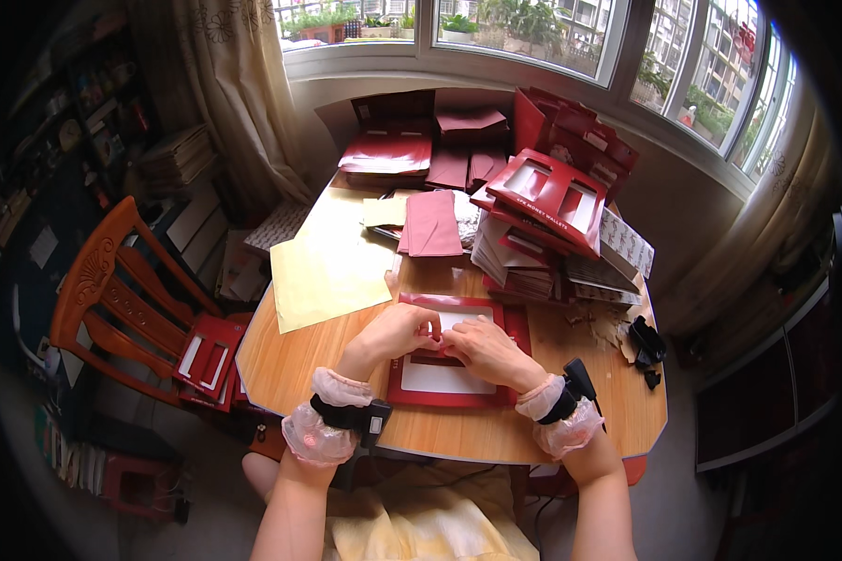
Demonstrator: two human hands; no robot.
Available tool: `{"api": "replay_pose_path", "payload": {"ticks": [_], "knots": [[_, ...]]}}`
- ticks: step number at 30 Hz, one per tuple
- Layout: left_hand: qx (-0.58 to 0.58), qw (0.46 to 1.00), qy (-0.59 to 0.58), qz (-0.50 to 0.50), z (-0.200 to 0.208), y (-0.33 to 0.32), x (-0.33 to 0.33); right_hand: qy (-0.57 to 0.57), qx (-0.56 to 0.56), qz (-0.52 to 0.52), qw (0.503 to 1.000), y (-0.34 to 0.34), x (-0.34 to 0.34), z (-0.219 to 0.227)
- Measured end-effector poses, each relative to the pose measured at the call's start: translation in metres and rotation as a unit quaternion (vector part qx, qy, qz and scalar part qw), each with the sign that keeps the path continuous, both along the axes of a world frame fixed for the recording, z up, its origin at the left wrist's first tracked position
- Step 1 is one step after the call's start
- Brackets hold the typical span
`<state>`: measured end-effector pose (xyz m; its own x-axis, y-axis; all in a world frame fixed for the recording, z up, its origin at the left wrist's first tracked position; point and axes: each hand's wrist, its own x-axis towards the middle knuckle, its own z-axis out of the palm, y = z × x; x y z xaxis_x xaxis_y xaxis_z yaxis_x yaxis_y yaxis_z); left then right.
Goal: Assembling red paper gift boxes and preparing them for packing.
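A flat red cardboard sleeve (440, 399) with white window panels lies on the wooden table (318, 374) in front of me. Above its middle my left hand (402, 332) bends its fingers into a pinch. My right hand (492, 350) meets it from the other side, fingertips pressed together close to the left thumb. A small reddish bit shows between the fingertips, too small to name. Both hands cover part of the sleeve's middle band. Beneath the sleeve's right side another red piece (518, 327) sticks out.
Red windowed sleeves (554, 194) are piled at the back right. Pink envelopes (432, 224) lie at the back middle, with a yellow sheet (327, 280) to their left. A black object (646, 344) rests near the right edge. More red sleeves (208, 355) sit on a wooden chair (112, 290).
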<state>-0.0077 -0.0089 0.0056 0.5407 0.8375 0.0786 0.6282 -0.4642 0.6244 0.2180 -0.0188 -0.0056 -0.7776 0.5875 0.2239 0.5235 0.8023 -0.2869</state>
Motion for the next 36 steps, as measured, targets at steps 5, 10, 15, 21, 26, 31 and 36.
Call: {"api": "replay_pose_path", "payload": {"ticks": [5, 10, 15, 21, 26, 31, 36], "knots": [[0.013, 1.000, -0.023, -0.008, -0.005, 0.002, -0.003, 0.093, -0.029, 0.009, 0.995, 0.001, -0.005, -0.002], [0.028, 0.999, -0.021, 0.010, 0.000, -0.003, 0.001, 0.097, -0.053, 0.023, 0.994, 0.000, -0.004, -0.002], [0.061, 0.998, 0.003, 0.002, -0.002, -0.003, -0.001, 0.090, -0.068, 0.025, 0.993, -0.001, -0.005, 0.002], [0.050, 0.999, -0.007, -0.005, -0.005, -0.001, -0.001, 0.095, -0.083, 0.009, 0.992, -0.005, -0.002, 0.002], [0.059, 0.998, -0.009, -0.006, -0.007, -0.003, -0.006, 0.051, 0.043, -0.006, 0.998, -0.013, -0.004, 0.011], [0.035, 0.999, 0.001, -0.011, -0.002, -0.003, -0.003, 0.094, -0.024, 0.017, 0.995, -0.007, 0.002, 0.006], [0.010, 1.000, 0.001, -0.005, 0.002, -0.006, -0.002, 0.119, -0.111, 0.007, 0.987, -0.004, 0.008, 0.010]]}}
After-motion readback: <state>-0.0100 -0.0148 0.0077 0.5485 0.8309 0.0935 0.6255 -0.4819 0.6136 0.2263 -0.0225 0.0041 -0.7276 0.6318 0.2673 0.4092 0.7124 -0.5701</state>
